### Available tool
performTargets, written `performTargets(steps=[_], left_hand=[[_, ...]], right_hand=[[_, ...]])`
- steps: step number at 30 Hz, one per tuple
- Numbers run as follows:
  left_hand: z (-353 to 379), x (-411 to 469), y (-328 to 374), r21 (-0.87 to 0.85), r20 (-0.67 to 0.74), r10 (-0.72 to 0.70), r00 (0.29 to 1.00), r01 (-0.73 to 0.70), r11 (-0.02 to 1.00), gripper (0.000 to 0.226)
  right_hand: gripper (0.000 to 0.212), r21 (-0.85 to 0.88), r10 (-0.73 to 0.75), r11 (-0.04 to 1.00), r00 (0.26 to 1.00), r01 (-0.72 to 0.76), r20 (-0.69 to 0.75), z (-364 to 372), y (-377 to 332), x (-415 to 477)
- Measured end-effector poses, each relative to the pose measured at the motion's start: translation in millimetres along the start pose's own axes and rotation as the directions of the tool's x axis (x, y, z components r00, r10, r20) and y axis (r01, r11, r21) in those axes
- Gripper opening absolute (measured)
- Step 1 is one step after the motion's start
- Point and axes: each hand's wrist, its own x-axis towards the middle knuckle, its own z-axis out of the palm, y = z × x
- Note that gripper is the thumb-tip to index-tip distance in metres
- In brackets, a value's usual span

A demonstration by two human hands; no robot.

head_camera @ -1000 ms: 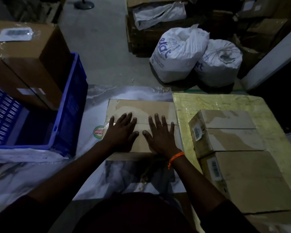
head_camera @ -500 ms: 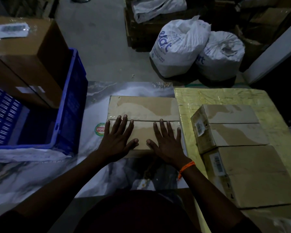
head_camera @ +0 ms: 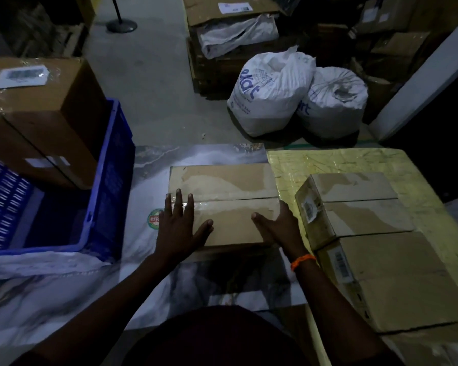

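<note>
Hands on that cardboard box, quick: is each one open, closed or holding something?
Left hand: open, flat on the cardboard box top.
Right hand: open, against the box's right edge, thumb on top.

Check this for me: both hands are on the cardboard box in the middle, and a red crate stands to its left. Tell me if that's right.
Not quite: the crate is blue, not red, as the head view shows. The rest holds: the left hand and the right hand are both on the cardboard box, and the crate stands to its left.
</note>
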Motion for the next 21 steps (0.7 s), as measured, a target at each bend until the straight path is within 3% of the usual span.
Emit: performTargets(steps=[4,10,16,21], left_hand=[[8,2,21,-0.145,-0.052,0.050,0.997,-0.057,0.988,0.100],[28,-6,49,-0.230,-0.011,0.026,1.000,-0.028,0.973,0.093],[14,-14,15,-0.184,0.003,-0.012,1.000,0.012,0.983,0.102],[-44,-14,-15,-0.284,-0.231,0.079,0.970,-0.145,0.948,0.109]], right_hand=[[0.118,-0.034,-0.030,0.999,0.999,0.031,0.019,-22,13,27],[0.085,-0.313,-0.259,0.911,0.963,0.269,0.074,-82,-70,27],[0.108,-0.429,-0.502,0.737,0.848,0.522,0.169,-50,-125,10],[0.110,-0.475,-0.680,0.425,0.618,0.770,0.393,-19,-144,-12]])
